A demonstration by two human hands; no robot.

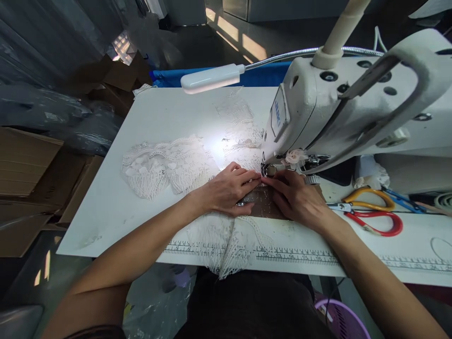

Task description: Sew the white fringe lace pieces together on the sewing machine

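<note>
- the lace [165,167] lies on the white counter [106,207], from a bunched heap at left, under both hands, to the needle area of the sewing machine [318,103]; one end hangs over the near edge.
- left hand [229,190]: flat, palm down, fingers together, pressing the lace just beside the presser foot [270,170]. no closed grip; it pins the cloth.
- right hand [296,195]: flat likewise, fingertips touching the lace at the foot, close against the left fingertips.
- handling, judged: the lace is light, soft and limp, with an open-work mesh that can snag and stretch. it likely slides easily on the smooth counter. hold it with flat fingers on both sides of the seam line, near the foot, rather than by pinching an edge.
- texture: white net with raised scalloped motifs; folds and gathers freely.
- the machine is hard, off-white metal; a lamp [210,77] on a flexible neck lights the work.
- scissors [374,219], with red and yellow handles, lie right of the right hand, apart from it.
- a printed ruler [300,256] runs along the near counter edge.
</note>
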